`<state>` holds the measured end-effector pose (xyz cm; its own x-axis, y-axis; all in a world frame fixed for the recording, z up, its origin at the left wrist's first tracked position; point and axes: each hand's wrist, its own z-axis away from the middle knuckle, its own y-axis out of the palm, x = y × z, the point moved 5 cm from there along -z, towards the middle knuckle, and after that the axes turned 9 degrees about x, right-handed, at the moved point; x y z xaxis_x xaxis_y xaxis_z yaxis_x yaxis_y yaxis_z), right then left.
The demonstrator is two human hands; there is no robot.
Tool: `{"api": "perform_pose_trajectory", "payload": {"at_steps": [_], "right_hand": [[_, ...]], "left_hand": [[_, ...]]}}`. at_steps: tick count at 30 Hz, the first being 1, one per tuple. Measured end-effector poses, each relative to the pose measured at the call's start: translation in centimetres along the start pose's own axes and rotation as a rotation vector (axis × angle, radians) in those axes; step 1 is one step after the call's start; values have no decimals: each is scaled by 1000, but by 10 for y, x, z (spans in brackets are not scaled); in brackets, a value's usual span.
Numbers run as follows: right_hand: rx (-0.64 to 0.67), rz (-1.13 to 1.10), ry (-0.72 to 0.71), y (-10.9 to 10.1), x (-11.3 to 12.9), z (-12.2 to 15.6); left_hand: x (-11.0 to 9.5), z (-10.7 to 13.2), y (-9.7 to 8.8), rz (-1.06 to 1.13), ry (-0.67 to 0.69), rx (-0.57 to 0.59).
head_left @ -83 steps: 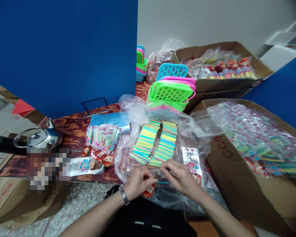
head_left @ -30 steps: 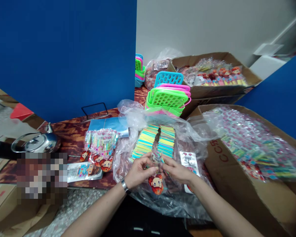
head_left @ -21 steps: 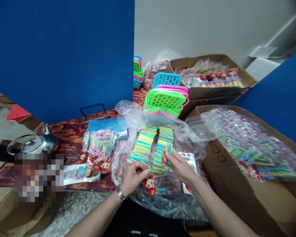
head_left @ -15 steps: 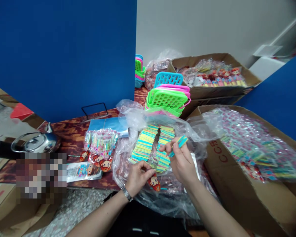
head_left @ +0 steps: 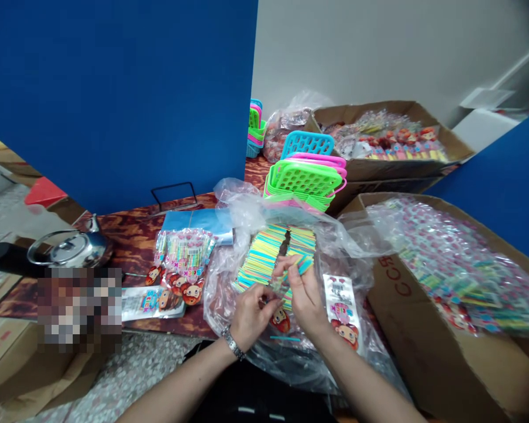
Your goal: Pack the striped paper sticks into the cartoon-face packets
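My left hand (head_left: 254,312), with a metal watch on the wrist, pinches the edge of a small clear packet. A cartoon face (head_left: 281,321) is printed at the packet's lower end. Close beside it, my right hand (head_left: 307,296) is closed on a few yellow and blue sticks (head_left: 305,264), their ends by the packet's mouth. My fingers partly hide that mouth. Beneath both hands, two rows of coloured sticks (head_left: 258,261) lie in a large open plastic bag (head_left: 223,294). A single blue stick (head_left: 284,338) lies nearer me.
Right of my hands lies a white printed pouch (head_left: 342,311). Filled packets (head_left: 184,258) and a metal kettle (head_left: 77,249) are at left. Stacked plastic baskets (head_left: 306,176) stand behind. An open carton (head_left: 392,288) of packets borders the right; another carton (head_left: 379,170) sits farther back.
My right hand has moved left and down with the sticks, up to the packet in my left hand. The white pouch at right is now uncovered. The view has shifted slightly.
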<state>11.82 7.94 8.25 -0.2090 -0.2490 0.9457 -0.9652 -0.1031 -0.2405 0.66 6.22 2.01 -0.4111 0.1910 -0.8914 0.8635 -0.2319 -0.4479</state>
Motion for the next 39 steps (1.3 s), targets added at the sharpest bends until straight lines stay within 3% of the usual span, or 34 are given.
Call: {"api": "perform_pose_trajectory", "payload": {"at_steps": [3, 9, 16, 19, 23, 26, 29, 34, 39], "right_hand": [[100, 181, -36, -4, -1, 6], [88, 268, -117, -30, -2, 7], [174, 535, -282, -28, 12, 7], [151, 575, -288, -37, 7, 9], [134, 568, -273, -47, -10, 11], [147, 534, -284, -42, -12, 12], [199, 512, -325, -23, 2, 10], [335, 536, -448, 10, 33, 4], [347, 618, -489, 14, 33, 3]], "left_hand": [[-4, -1, -7, -38, 100, -5], [-2, -1, -14, -98, 203, 24], [-8, 7, -25, -84, 222, 9], [2, 19, -55, -79, 88, -23], [28, 42, -120, -60, -166, -153], [36, 51, -150, -83, -228, -189], [29, 48, -143, -137, -150, -143], [9, 36, -96, -194, 61, -5], [1, 34, -79, -155, 155, 21]]}}
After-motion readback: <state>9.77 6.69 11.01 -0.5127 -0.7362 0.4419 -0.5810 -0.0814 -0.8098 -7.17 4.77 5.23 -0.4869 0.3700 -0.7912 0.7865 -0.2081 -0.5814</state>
